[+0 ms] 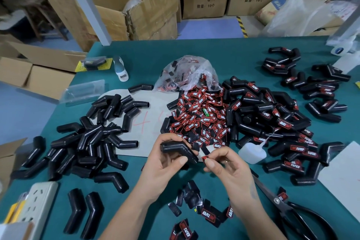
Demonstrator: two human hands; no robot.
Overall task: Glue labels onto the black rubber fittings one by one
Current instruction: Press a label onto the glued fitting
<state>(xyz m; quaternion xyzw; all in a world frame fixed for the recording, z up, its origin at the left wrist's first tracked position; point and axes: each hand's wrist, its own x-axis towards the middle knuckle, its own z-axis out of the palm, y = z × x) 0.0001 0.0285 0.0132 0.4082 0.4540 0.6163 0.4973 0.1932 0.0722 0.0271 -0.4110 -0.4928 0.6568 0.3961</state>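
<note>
While held above table [194, 48]: fitting [176, 148] gripped in left hand [169, 160]; label [205, 159] pinched by right hand [224, 163], just beside. Risk: crooked placement, glue on fingertips.

Label heap [200, 115] mid-table between unlabelled fittings [91, 142] left and labelled fittings [272, 119] right, glue bottle [252, 152] beside.

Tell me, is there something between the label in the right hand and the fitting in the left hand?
Nothing visible. The right hand pinches the label just beside the fitting that the left hand holds; only open air separates them.
</note>
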